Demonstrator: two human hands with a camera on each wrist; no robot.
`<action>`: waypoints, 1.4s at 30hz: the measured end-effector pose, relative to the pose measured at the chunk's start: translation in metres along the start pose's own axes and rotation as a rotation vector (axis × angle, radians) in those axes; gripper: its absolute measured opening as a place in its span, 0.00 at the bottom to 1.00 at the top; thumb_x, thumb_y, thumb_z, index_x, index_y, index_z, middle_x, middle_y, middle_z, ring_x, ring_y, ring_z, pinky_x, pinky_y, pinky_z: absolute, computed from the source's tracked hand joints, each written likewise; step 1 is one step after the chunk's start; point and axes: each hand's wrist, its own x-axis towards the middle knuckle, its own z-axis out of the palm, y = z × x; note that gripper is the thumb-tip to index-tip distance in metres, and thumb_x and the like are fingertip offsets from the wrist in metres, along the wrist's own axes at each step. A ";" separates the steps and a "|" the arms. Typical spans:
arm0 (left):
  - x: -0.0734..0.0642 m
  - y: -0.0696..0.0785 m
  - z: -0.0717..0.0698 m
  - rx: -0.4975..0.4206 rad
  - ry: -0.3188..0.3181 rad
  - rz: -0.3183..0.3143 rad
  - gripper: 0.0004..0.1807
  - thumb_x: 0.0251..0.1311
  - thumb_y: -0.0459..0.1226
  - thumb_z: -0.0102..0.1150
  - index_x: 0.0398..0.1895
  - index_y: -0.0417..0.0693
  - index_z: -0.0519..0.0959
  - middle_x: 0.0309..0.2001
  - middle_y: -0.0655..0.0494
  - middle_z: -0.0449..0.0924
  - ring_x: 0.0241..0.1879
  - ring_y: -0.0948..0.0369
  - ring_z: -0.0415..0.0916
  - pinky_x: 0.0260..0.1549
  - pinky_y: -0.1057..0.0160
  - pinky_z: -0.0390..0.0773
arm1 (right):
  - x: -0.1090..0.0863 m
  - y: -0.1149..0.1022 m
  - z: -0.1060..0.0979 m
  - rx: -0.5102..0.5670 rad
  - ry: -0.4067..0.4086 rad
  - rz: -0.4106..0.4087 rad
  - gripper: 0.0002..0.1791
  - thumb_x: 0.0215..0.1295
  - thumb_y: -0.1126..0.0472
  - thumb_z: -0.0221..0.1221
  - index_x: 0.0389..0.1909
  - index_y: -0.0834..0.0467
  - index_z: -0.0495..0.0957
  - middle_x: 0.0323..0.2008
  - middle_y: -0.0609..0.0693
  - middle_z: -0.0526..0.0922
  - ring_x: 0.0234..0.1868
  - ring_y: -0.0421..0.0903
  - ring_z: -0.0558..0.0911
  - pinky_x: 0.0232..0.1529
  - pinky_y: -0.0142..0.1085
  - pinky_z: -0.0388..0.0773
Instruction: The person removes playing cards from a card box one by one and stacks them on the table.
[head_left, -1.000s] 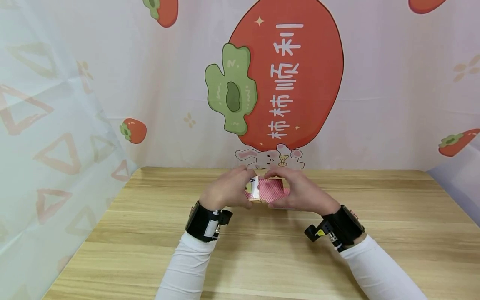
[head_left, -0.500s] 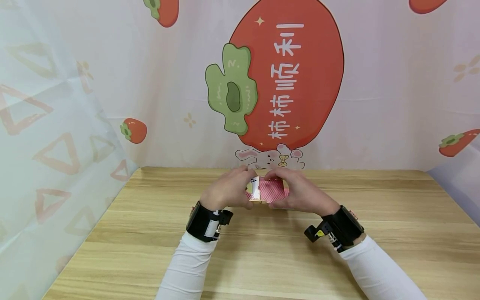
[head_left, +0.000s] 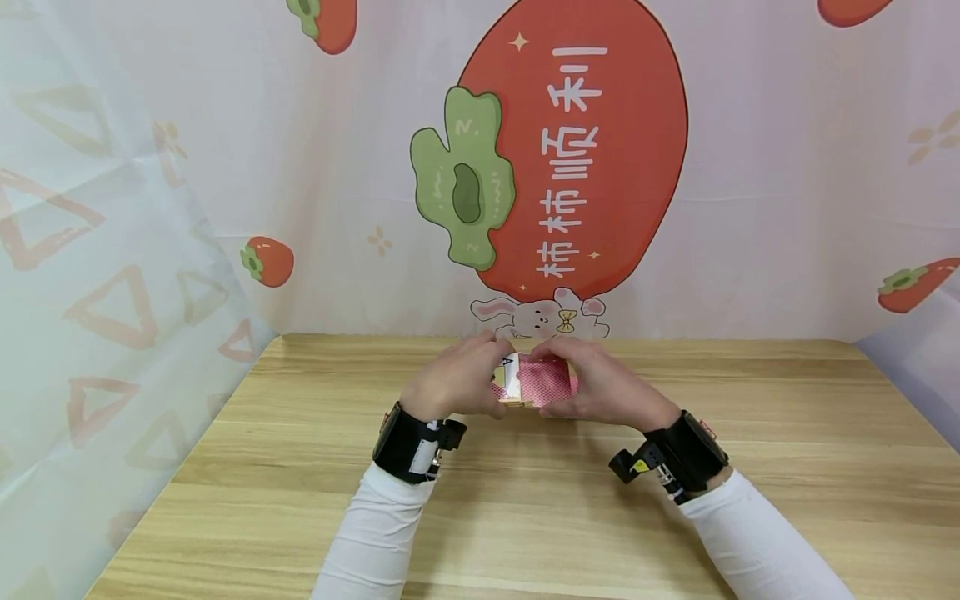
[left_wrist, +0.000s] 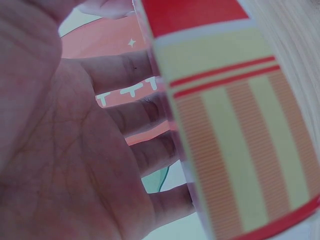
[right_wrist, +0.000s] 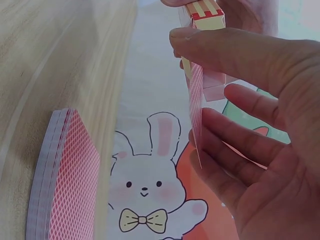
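My left hand [head_left: 456, 379] holds a playing card box [left_wrist: 235, 125] with red, cream and tan stripes, its fingers against one edge in the left wrist view. A white patch with a letter A shows beside that hand in the head view. My right hand [head_left: 600, 383] pinches a thin playing card [right_wrist: 196, 95] with a red lattice back between thumb and fingers. In the right wrist view the card lies against the end of the box; whether part of it sits inside is hidden. Below, a stack of playing cards [right_wrist: 75, 180] with the same back rests on the table.
The wooden table [head_left: 495, 517] runs back to a hanging cloth [head_left: 337, 167] printed with persimmons and a rabbit. Another cloth [head_left: 112, 250] with triangles hangs along the left side. Each wrist wears a black camera mount [head_left: 686, 454].
The card in my right hand has shifted very slightly to the right. My left hand and the box stay almost where they were.
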 end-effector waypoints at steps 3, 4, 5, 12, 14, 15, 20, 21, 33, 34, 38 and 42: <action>0.000 0.000 0.000 -0.005 0.001 0.002 0.35 0.31 0.44 0.71 0.50 0.52 0.72 0.39 0.60 0.67 0.34 0.62 0.68 0.31 0.67 0.69 | 0.000 0.000 0.000 -0.010 -0.008 -0.003 0.34 0.40 0.53 0.71 0.52 0.48 0.71 0.48 0.40 0.74 0.47 0.41 0.72 0.41 0.33 0.73; 0.000 0.000 0.000 -0.006 0.001 0.003 0.34 0.31 0.44 0.71 0.50 0.52 0.72 0.39 0.60 0.67 0.34 0.62 0.68 0.31 0.67 0.69 | 0.000 0.000 -0.001 -0.014 -0.010 -0.004 0.34 0.40 0.53 0.71 0.52 0.48 0.71 0.48 0.40 0.74 0.47 0.41 0.72 0.41 0.33 0.73; 0.000 0.000 0.000 -0.006 0.002 0.004 0.34 0.31 0.44 0.71 0.50 0.52 0.72 0.39 0.60 0.67 0.34 0.62 0.68 0.31 0.67 0.69 | 0.000 0.000 -0.001 -0.018 -0.011 -0.005 0.33 0.40 0.53 0.71 0.52 0.48 0.71 0.48 0.40 0.74 0.47 0.41 0.72 0.41 0.33 0.73; 0.000 -0.001 -0.001 0.000 0.007 0.005 0.36 0.31 0.45 0.72 0.50 0.51 0.72 0.39 0.60 0.67 0.35 0.62 0.68 0.32 0.67 0.69 | -0.001 0.000 -0.002 -0.063 -0.028 0.010 0.33 0.41 0.51 0.71 0.51 0.49 0.71 0.48 0.40 0.73 0.47 0.41 0.72 0.40 0.32 0.73; 0.000 -0.002 -0.001 0.002 0.008 0.006 0.36 0.31 0.45 0.72 0.51 0.51 0.72 0.40 0.59 0.67 0.36 0.62 0.67 0.33 0.67 0.69 | -0.001 0.000 -0.003 -0.077 -0.033 0.022 0.33 0.41 0.51 0.71 0.51 0.49 0.71 0.47 0.40 0.73 0.46 0.41 0.72 0.40 0.32 0.73; 0.000 -0.002 -0.001 0.002 0.009 0.005 0.36 0.31 0.45 0.72 0.51 0.51 0.72 0.40 0.59 0.68 0.36 0.62 0.67 0.33 0.67 0.69 | -0.001 0.000 -0.003 -0.083 -0.036 0.026 0.33 0.41 0.50 0.71 0.51 0.48 0.71 0.47 0.40 0.73 0.46 0.41 0.72 0.40 0.32 0.73; -0.002 -0.003 -0.002 0.002 0.008 -0.002 0.37 0.31 0.46 0.72 0.52 0.50 0.71 0.41 0.58 0.68 0.37 0.62 0.67 0.34 0.66 0.69 | -0.001 0.000 -0.004 -0.115 -0.047 0.019 0.30 0.41 0.49 0.70 0.49 0.47 0.73 0.48 0.39 0.73 0.47 0.40 0.71 0.41 0.32 0.72; -0.002 -0.003 -0.002 0.003 0.008 -0.005 0.37 0.31 0.46 0.72 0.52 0.51 0.71 0.41 0.58 0.68 0.37 0.62 0.67 0.34 0.66 0.69 | -0.001 0.000 -0.004 -0.123 -0.049 0.017 0.30 0.42 0.48 0.70 0.49 0.46 0.73 0.48 0.39 0.73 0.48 0.40 0.71 0.42 0.32 0.72; -0.002 -0.005 -0.004 -0.006 0.002 -0.009 0.37 0.32 0.46 0.71 0.52 0.51 0.72 0.43 0.58 0.69 0.38 0.62 0.67 0.35 0.65 0.68 | -0.003 0.001 -0.009 -0.144 -0.078 -0.014 0.25 0.43 0.48 0.69 0.46 0.47 0.78 0.50 0.41 0.71 0.52 0.40 0.69 0.46 0.34 0.70; -0.002 -0.006 -0.004 -0.007 0.002 -0.008 0.37 0.32 0.46 0.71 0.52 0.51 0.71 0.43 0.58 0.69 0.38 0.62 0.67 0.36 0.65 0.68 | -0.003 0.001 -0.009 -0.139 -0.079 -0.018 0.25 0.43 0.48 0.69 0.46 0.47 0.78 0.50 0.41 0.72 0.52 0.41 0.69 0.46 0.34 0.71; -0.003 -0.007 -0.004 -0.011 0.005 -0.008 0.36 0.31 0.45 0.70 0.52 0.51 0.72 0.44 0.57 0.70 0.38 0.63 0.67 0.36 0.66 0.68 | -0.004 0.002 -0.012 -0.131 -0.087 -0.014 0.27 0.44 0.41 0.67 0.46 0.47 0.79 0.50 0.42 0.71 0.52 0.41 0.68 0.46 0.34 0.71; -0.002 -0.008 -0.004 -0.018 0.005 -0.012 0.37 0.31 0.45 0.70 0.52 0.50 0.72 0.43 0.57 0.71 0.38 0.62 0.67 0.35 0.65 0.68 | -0.005 0.002 -0.015 -0.128 -0.095 0.012 0.29 0.43 0.38 0.65 0.46 0.47 0.79 0.50 0.41 0.71 0.53 0.42 0.68 0.46 0.35 0.71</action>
